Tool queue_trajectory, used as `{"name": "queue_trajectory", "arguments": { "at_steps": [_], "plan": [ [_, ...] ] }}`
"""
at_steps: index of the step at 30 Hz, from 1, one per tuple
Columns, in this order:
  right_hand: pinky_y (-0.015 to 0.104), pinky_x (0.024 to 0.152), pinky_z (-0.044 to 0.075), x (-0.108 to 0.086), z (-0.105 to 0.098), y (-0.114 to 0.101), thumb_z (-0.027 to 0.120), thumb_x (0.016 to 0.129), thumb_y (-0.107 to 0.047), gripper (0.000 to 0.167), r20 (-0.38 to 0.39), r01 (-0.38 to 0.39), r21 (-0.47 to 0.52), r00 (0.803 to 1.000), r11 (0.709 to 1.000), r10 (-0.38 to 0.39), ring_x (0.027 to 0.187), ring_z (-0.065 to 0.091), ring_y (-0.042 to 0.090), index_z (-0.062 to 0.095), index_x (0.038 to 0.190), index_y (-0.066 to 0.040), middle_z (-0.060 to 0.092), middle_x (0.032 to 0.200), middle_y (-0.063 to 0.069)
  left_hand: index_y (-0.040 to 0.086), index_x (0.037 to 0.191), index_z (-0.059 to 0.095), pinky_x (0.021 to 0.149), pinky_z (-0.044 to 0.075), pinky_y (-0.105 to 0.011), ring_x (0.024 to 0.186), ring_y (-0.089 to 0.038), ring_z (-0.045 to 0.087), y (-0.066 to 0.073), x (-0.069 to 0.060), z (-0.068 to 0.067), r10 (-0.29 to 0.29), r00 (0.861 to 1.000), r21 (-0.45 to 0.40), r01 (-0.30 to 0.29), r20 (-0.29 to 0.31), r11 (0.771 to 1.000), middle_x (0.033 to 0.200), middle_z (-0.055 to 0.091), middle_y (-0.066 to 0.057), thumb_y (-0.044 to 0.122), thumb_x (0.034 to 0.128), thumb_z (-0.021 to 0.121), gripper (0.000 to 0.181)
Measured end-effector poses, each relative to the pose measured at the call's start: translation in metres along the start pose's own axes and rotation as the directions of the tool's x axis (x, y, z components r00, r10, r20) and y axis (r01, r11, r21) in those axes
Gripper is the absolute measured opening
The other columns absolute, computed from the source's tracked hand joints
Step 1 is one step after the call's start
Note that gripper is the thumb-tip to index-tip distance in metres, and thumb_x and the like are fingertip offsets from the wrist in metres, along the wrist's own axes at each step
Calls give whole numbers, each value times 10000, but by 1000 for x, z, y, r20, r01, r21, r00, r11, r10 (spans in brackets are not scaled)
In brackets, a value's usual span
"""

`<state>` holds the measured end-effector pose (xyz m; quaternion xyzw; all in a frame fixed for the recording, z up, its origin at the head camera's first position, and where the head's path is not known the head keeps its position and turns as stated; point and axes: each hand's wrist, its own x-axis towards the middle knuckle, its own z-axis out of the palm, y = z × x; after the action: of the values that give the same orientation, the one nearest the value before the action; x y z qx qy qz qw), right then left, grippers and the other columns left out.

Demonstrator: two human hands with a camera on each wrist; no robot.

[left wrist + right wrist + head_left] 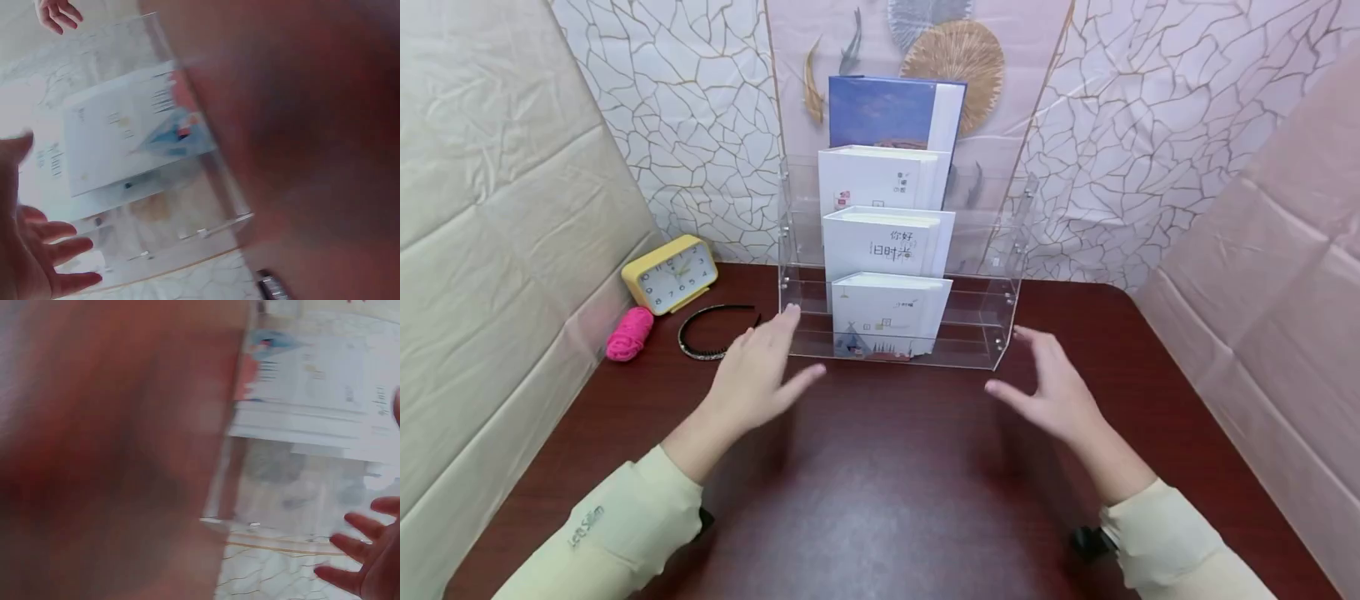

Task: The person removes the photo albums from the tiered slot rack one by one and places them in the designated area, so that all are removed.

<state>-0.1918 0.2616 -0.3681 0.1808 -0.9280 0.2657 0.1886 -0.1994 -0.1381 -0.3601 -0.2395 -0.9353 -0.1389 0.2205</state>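
A clear acrylic tiered rack [970, 346] stands at the back of the table. In its tiers, one in front of another, lean a white book with a tent picture [887, 312], two more white books [872, 250] and a blue-covered book [880, 108] at the rear. My left hand [756, 371] hovers by the rack's front left corner, fingers spread and holding nothing. Off the front right corner, my right hand [1056, 387] is likewise spread, with nothing in it. Both wrist views show the fingers apart beside the rack; whether either hand touches it I cannot tell.
Left of the rack lie a black headband [688, 333], a yellow alarm clock [670, 273] and a pink yarn skein [630, 333]. Fabric-covered walls enclose the dark red table [880, 483] at the left, back and right.
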Motion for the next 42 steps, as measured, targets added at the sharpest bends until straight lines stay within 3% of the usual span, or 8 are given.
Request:
{"name": "queue_trajectory", "arguments": {
  "at_steps": [4,8,12,17,22,24,32,42],
  "plan": [
    [320,808,462,20,-13,-10,767,781,-158,535,-162,-9,233,986,972,48,990,584,245,505,1220,-3,617,1097,150,-23,1362,400,889,437,-513,1179,-343,477,-7,23,-18,-78,978,-146,51,-191,988,1317,488,-204,367,911,581,623],
    [199,688,467,45,-18,-13,708,837,-127,369,-217,-53,392,965,919,148,828,614,117,560,1148,6,651,995,105,-34,1342,406,946,396,-479,1171,-328,479,-21,51,-30,-217,951,-262,156,-221,952,1304,484,-205,310,936,557,553],
    [190,633,462,67,-10,-9,695,856,-172,344,-197,-108,506,952,856,236,760,631,91,579,1104,36,662,919,53,-37,1377,342,1002,346,-454,1217,-332,449,-39,79,-23,-366,926,-374,307,-95,875,1360,430,-215,354,944,524,611],
    [223,716,485,80,15,-6,715,831,-339,411,-115,-193,463,955,865,275,827,646,150,608,1078,-28,675,925,65,-22,1410,287,1023,326,-451,1264,-344,401,-62,101,7,-503,858,-445,492,104,749,1383,403,-248,404,951,491,659],
    [324,745,514,84,48,-9,751,783,-387,487,-26,-230,428,964,874,266,891,647,216,590,1084,-39,669,986,94,-40,1398,318,1003,354,-446,1226,-346,442,-76,108,33,-552,819,-456,556,156,695,1315,469,-261,387,971,459,621],
    [350,748,521,87,60,-10,771,763,-381,505,-1,-236,431,965,871,262,900,645,224,575,1081,-40,662,1001,92,-48,1391,337,993,366,-442,1207,-343,463,-79,110,40,-553,819,-459,554,151,695,1298,487,-256,365,983,437,588],
    [340,690,495,95,105,-16,848,677,-324,541,-33,-249,323,961,913,274,825,634,208,553,1066,-90,672,950,73,-46,1074,543,870,432,-500,1055,-410,550,-78,111,54,-507,859,-342,496,65,798,1095,588,-288,204,988,358,323],
    [327,652,474,102,119,-21,846,686,-172,463,-141,-180,399,957,899,254,785,635,199,549,1019,-48,687,882,100,-89,1169,502,879,430,-513,1067,-420,542,-77,116,56,-497,863,-311,499,91,809,1104,570,-314,181,1000,329,362]
  ]
}}
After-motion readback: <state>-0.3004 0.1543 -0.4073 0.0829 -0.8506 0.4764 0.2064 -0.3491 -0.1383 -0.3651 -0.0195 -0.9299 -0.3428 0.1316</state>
